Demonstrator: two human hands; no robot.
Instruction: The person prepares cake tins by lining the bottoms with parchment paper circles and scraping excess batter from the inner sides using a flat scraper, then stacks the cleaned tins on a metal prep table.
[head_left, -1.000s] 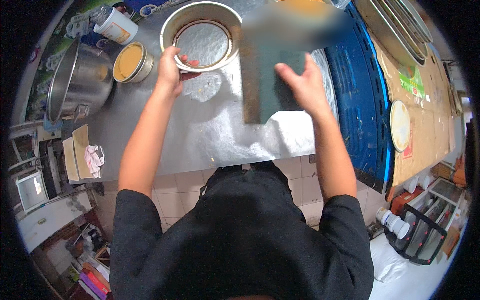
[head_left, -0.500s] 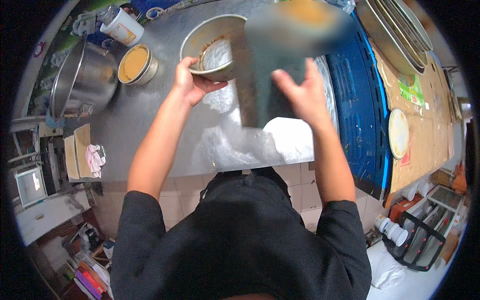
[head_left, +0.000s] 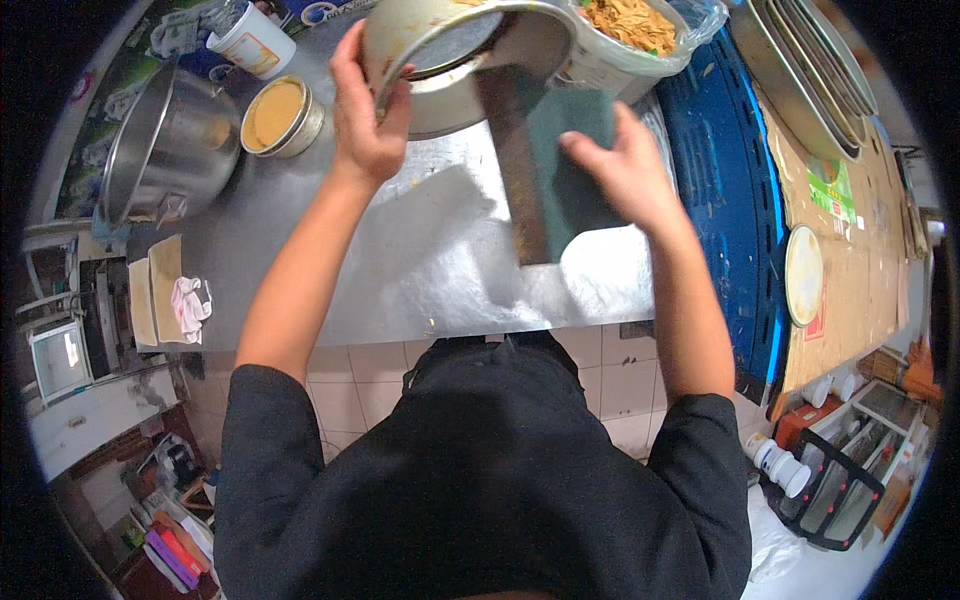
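My left hand grips the left rim of a round metal cake tin, thumb over the edge. The tin is tilted with its opening toward me, and brown residue marks its wall. To its right, my right hand holds a wide flat scraper, dark green with a brown strip along its left side. Its thumb lies on the green part; the other fingers are mostly hidden. The scraper overlaps the tin's lower right in view; I cannot tell whether they touch.
A bag-lined bucket of brown scraps stands beyond the tin. At left are a small tin with tan filling, a large steel bowl and a white tub. Stacked tins and a round lid lie right, past a blue crate.
The left hand has raised the tin away from me and tipped its opening toward me. The right hand and scraper have shifted slightly right. A blur over the bucket is gone.
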